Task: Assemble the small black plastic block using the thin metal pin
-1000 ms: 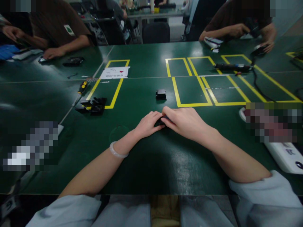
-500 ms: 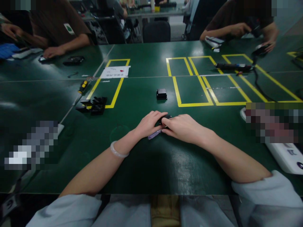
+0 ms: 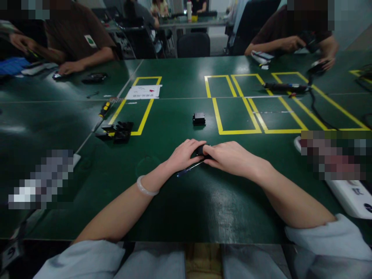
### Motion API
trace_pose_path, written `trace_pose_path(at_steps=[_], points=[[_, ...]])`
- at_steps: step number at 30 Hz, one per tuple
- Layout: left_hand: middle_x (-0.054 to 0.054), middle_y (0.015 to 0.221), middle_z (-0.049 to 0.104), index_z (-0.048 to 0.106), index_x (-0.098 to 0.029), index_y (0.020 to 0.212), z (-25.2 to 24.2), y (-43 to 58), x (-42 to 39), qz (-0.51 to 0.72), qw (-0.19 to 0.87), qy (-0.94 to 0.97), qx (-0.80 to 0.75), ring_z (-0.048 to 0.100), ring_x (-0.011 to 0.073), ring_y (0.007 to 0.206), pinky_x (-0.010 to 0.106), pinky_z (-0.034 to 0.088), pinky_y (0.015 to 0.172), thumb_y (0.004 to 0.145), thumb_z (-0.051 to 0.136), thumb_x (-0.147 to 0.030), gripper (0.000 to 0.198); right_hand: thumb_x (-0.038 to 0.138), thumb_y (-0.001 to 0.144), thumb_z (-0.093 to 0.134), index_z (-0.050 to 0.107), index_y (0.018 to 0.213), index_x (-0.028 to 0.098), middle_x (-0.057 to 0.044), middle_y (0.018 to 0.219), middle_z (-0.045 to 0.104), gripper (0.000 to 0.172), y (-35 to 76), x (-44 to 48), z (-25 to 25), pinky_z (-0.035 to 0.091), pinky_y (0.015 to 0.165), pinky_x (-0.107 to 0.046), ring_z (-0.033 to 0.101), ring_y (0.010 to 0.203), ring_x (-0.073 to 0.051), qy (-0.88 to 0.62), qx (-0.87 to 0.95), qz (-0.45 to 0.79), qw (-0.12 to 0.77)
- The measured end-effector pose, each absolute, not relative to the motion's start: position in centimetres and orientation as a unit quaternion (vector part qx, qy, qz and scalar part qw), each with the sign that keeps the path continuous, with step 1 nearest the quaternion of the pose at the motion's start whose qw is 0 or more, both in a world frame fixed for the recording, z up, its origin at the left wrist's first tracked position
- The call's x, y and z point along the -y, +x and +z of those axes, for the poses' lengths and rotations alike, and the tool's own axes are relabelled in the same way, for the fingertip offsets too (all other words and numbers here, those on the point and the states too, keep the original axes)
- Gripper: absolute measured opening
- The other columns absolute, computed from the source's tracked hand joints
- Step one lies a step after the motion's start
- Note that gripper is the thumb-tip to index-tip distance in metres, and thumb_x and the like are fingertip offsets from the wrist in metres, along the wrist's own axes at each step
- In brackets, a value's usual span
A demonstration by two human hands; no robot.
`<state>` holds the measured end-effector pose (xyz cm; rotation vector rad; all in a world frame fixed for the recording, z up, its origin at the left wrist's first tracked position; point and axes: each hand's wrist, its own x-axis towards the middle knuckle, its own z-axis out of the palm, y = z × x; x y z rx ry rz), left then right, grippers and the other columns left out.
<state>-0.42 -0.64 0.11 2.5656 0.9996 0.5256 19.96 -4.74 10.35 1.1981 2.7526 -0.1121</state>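
Note:
My left hand [image 3: 183,154] is closed around the left side of a small black part [image 3: 200,150], fingers over its top and thumb at the near side. On the opposite side, my right hand [image 3: 231,157] has bent fingers against the same part and hides much of it. A thin screwdriver [image 3: 183,173] with a see-through, bluish handle lies just in front of the hands. Its metal shaft runs up to the right fingertips; whether they grip it I cannot tell. Beyond the hands, a small black box-like piece [image 3: 199,119] sits on the green table [image 3: 180,217].
Black parts [image 3: 117,131] lie at left, near a yellow-and-black screwdriver [image 3: 105,109]. Yellow tape outlines [image 3: 240,132] and a paper sheet [image 3: 144,92] mark the table. A white device [image 3: 353,197] is at right. Two co-workers sit opposite, one holding a black tool [image 3: 309,40].
The screwdriver has swung out, its handle now lower and further left and its shaft showing. Both hands stay at the black part, with the right fingers slightly shifted. The view has tilted slightly.

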Motion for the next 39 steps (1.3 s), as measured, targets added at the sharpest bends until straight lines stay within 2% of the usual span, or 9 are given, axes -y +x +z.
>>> trace_pose_path(at_steps=[7,12,17,21,27,31,35,37,39], points=[[0.009,0.12,0.057,0.044,-0.02,0.14,0.0,-0.5,0.5,0.184,0.17,0.904,-0.348,0.052,0.0253,0.107,0.039,0.046,0.092,0.095,0.051,-0.033,0.048,0.028,0.093,0.051,0.058,0.108,0.016,-0.009,0.097,0.073,0.02,18.7,5.3,8.3,0.041,0.059,-0.028,0.071,0.082,-0.023,0.366,-0.926,-0.056,0.068],[0.009,0.117,0.057,0.043,-0.02,0.14,-0.3,-0.7,0.4,0.186,0.168,0.903,-0.349,0.052,0.0241,0.104,0.038,0.046,0.091,0.094,0.049,-0.023,0.047,0.013,0.095,0.039,0.059,0.1,0.015,-0.009,0.093,0.073,0.021,17.2,5.9,6.4,0.043,0.061,-0.028,0.07,0.08,-0.02,0.345,-0.938,-0.03,0.008],[0.008,0.117,0.057,0.046,-0.022,0.138,-0.2,-0.7,0.2,0.187,0.165,0.899,-0.359,0.052,0.0244,0.104,0.038,0.045,0.091,0.094,0.055,-0.035,0.047,0.007,0.092,0.035,0.058,0.106,0.008,-0.014,0.092,0.072,0.028,16.2,6.3,4.6,0.044,0.06,-0.03,0.07,0.077,-0.021,0.309,-0.95,0.029,0.022],[0.009,0.118,0.058,0.046,-0.022,0.137,-0.1,-0.8,0.1,0.178,0.164,0.899,-0.365,0.052,0.0255,0.106,0.039,0.045,0.091,0.094,0.056,-0.042,0.049,0.009,0.094,0.033,0.06,0.101,0.011,-0.014,0.092,0.073,0.027,15.2,6.8,3.1,0.046,0.066,-0.032,0.071,0.079,-0.023,0.297,-0.954,0.035,0.03],[0.009,0.12,0.058,0.046,-0.023,0.137,-0.4,-0.9,0.0,0.187,0.169,0.899,-0.359,0.052,0.0257,0.107,0.039,0.045,0.093,0.094,0.055,-0.043,0.048,0.01,0.093,0.035,0.057,0.1,0.012,-0.011,0.082,0.071,0.024,16.1,7.1,4.5,0.037,0.056,-0.028,0.068,0.068,-0.02,0.306,-0.951,0.003,0.042],[0.009,0.119,0.058,0.046,-0.022,0.138,-0.4,-0.9,0.0,0.187,0.171,0.9,-0.356,0.052,0.025,0.106,0.038,0.045,0.092,0.095,0.055,-0.041,0.048,0.016,0.086,0.044,0.053,0.099,0.017,-0.003,0.075,0.067,0.016,19.8,5.8,6.8,0.033,0.054,-0.026,0.061,0.061,-0.015,0.398,-0.902,-0.129,-0.106],[0.009,0.118,0.058,0.046,-0.021,0.137,-0.1,-0.9,0.1,0.178,0.166,0.9,-0.361,0.052,0.0254,0.106,0.038,0.045,0.092,0.095,0.056,-0.042,0.048,0.024,0.088,0.046,0.047,0.088,0.022,0.005,0.062,0.056,0.003,22.9,3.9,7.1,0.041,0.057,-0.024,0.057,0.055,-0.011,0.436,-0.769,-0.378,-0.275],[0.01,0.118,0.057,0.045,-0.021,0.138,0.0,-0.8,0.2,0.177,0.165,0.901,-0.359,0.052,0.0255,0.107,0.038,0.045,0.092,0.095,0.056,-0.042,0.049,0.034,0.094,0.042,0.045,0.085,0.022,0.005,0.059,0.055,0.015,23.4,3.3,6.7,0.044,0.057,-0.026,0.057,0.053,-0.012,0.432,-0.711,-0.464,-0.303],[0.009,0.118,0.057,0.045,-0.021,0.139,0.1,-0.8,0.2,0.177,0.165,0.901,-0.36,0.052,0.0255,0.107,0.038,0.045,0.092,0.095,0.056,-0.042,0.05,0.041,0.096,0.041,0.047,0.083,0.022,0.005,0.057,0.054,0.024,23.4,3.1,6.2,0.043,0.055,-0.026,0.055,0.051,-0.011,0.441,-0.688,-0.473,-0.329]])
